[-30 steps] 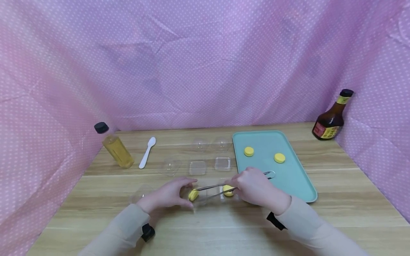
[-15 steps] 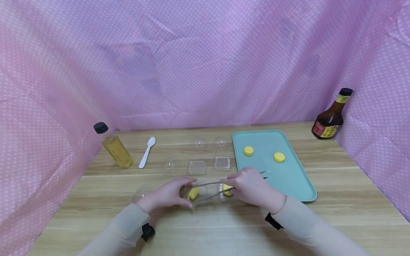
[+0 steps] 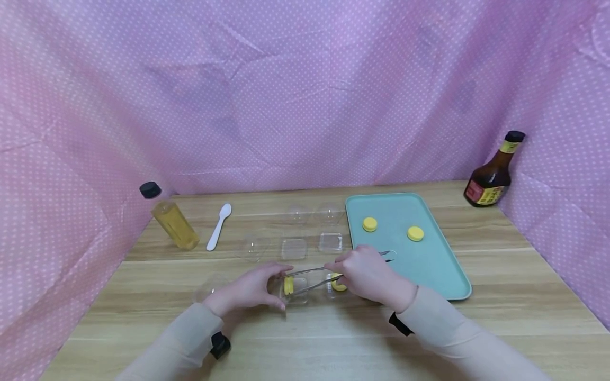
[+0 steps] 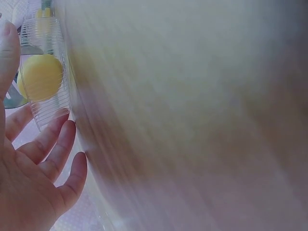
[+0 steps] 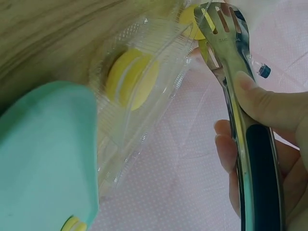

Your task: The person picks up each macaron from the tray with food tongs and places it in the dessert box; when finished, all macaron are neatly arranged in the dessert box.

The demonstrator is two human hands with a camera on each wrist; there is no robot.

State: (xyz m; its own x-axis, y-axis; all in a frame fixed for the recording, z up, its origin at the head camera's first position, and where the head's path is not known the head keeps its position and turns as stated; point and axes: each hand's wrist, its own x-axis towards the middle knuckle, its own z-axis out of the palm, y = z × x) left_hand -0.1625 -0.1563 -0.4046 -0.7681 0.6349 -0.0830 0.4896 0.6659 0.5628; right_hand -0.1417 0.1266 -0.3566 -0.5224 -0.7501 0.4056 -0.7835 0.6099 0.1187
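My left hand (image 3: 252, 288) holds the left end of a clear plastic box (image 4: 48, 103), thumb on one side and fingers on the other. Inside that box a yellow macaron (image 3: 288, 286) stands on its edge. Metal tongs (image 5: 226, 53) with a dark grip are in my right hand (image 3: 369, 275), thumb on one arm and fingers behind the other. Their arms are spread, with the tips at either side of the macaron in the head view. Another macaron (image 5: 132, 79) with a pale filling line sits in a clear box nearer the right hand.
On the right, a mint-green tray (image 3: 443, 275) bears two more macarons (image 3: 393, 229). Behind the hands lie clear box parts (image 3: 294, 248) and domed lids (image 3: 329, 213). A white spoon (image 3: 219, 227), an oil bottle (image 3: 175, 225) and a brown sauce bottle (image 3: 491, 182) stand farther out.
The tongs' tips have spread off the macaron, which went from tilted to standing on edge in the box. My right hand has shifted slightly left; the left hand stays put.
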